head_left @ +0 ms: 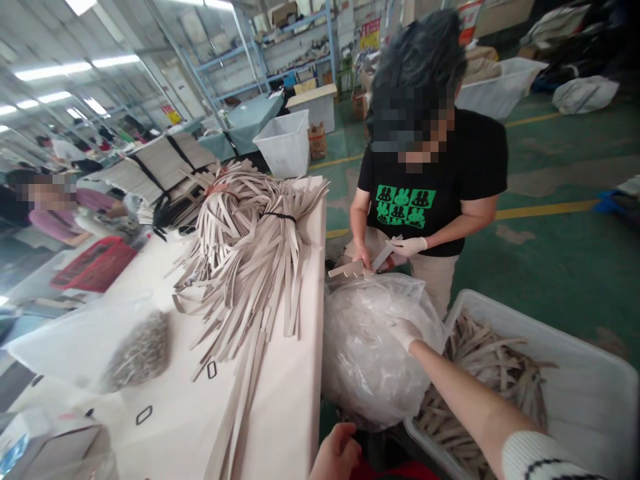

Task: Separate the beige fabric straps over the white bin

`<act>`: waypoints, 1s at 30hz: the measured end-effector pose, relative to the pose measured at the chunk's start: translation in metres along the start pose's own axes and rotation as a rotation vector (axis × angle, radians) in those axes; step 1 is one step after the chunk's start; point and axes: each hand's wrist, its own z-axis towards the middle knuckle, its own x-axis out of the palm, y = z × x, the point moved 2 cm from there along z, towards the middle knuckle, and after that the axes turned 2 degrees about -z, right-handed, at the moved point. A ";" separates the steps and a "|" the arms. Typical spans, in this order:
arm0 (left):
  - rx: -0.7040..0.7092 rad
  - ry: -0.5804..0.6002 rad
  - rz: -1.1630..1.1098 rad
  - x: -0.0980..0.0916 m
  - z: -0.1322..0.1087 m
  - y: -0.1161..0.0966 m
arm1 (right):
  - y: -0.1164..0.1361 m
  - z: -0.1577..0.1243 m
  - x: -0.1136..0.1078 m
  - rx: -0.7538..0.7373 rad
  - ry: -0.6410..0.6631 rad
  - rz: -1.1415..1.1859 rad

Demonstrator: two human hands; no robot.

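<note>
My right hand, in a pale glove, reaches out to a large, crumpled clear plastic bag beside the table edge. Its fingertips blend into the plastic, so I cannot make out whether they grip it or only touch it. Low in the view is my left hand, bare, with its fingers curled; whatever they may hold is hidden. Left of the bag, a big heap of beige fabric strips, tied in places with dark bands, covers part of the white table. Long strips trail toward me.
Facing me, a co-worker in a black shirt handles beige strips. A white bin of strips stands at right. On the table lie black rectangular rings and a plastic bag of small parts. A red basket stands further left.
</note>
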 end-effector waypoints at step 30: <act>0.670 -0.306 0.387 0.156 -0.143 -0.179 | -0.010 -0.293 -0.229 -0.347 0.023 0.363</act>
